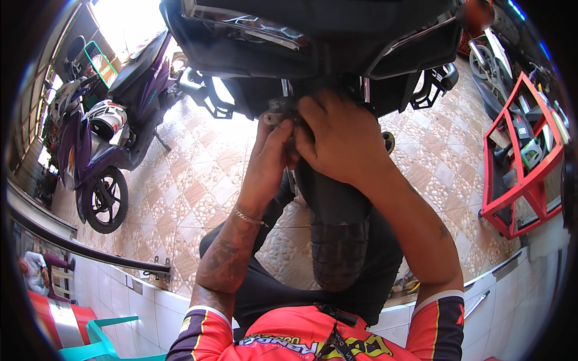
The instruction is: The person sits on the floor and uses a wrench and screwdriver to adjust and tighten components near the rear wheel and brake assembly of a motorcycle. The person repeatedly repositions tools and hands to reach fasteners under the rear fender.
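Note:
Above the front wheel of a black motorcycle (pixel 328 51), both my hands work close together just beneath the headlight housing. My left hand (pixel 272 147) is closed, thumb and fingers pinching a small pale metal piece with a rounded end (pixel 274 118). My right hand (pixel 340 135) curls in beside it, its back facing up. Its fingertips reach in under the dark bodywork, and what they grip is hidden. Below my hands run the black front fender (pixel 331 195) and the knobbly tyre (pixel 339 256), which sits between my knees.
A purple scooter (pixel 99 153) stands at the left, a white helmet (pixel 107 120) on it. At the right is a red metal frame rack (pixel 489 180) holding bottles. The floor has patterned tiles (pixel 192 189). A teal plastic chair (pixel 99 337) is behind a low tiled wall at lower left.

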A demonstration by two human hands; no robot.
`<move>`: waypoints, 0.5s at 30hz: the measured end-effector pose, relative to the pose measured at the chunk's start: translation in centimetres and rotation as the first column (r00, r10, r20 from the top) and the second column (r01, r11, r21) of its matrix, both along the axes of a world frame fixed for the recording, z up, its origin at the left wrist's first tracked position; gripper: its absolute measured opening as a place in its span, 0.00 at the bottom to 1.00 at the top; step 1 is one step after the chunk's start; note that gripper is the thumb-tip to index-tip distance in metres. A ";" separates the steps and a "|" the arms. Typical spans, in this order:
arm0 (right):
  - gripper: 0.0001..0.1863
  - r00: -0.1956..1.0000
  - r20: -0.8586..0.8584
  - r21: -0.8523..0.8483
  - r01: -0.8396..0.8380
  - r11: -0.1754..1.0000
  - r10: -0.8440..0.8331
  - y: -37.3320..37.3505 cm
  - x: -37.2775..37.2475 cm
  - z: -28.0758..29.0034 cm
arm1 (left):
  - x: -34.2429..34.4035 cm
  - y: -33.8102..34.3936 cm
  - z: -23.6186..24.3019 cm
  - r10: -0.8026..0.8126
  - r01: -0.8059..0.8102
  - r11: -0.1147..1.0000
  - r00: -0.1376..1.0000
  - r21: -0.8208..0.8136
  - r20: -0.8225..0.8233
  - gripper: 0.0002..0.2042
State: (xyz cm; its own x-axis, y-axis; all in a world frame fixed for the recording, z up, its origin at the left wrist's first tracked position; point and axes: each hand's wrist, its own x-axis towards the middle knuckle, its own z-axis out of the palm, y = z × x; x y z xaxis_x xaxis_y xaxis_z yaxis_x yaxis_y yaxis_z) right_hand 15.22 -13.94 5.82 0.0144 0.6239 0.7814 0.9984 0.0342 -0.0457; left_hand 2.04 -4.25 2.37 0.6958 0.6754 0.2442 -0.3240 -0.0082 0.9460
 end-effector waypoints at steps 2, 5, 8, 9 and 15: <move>0.08 0.998 0.062 0.061 -0.019 0.998 0.015 -0.1 0.1 0.1 | 0.1 -0.2 0.0 0.009 -0.009 1.000 1.000 -0.013 -0.002 0.14; 0.08 0.994 0.061 0.082 -0.092 0.992 0.087 0.5 0.2 0.1 | 0.5 -0.1 0.0 0.025 -0.025 0.997 1.000 -0.067 -0.006 0.14; 0.09 0.992 -0.092 0.013 -0.086 0.996 0.086 1.1 -0.2 -0.3 | 0.3 0.1 -0.1 0.010 -0.010 0.999 1.000 -0.052 0.008 0.14; 0.09 0.991 -0.099 0.024 -0.090 0.996 0.092 1.1 -0.3 -0.4 | 0.3 0.2 -0.2 0.016 -0.016 0.998 1.000 -0.053 0.007 0.14; 0.09 0.999 -0.038 -0.025 -0.011 1.000 0.010 0.1 -0.3 0.2 | 0.1 0.3 -0.4 0.016 -0.016 1.000 1.000 0.024 -0.016 0.14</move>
State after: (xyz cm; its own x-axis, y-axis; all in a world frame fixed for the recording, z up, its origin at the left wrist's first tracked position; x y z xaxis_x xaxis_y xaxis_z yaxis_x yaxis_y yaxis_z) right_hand 14.95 -13.86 6.00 0.0372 0.6435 0.7645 0.9955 0.0432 -0.0848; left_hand 2.14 -3.92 2.00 0.6889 0.6806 0.2492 -0.3082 -0.0361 0.9506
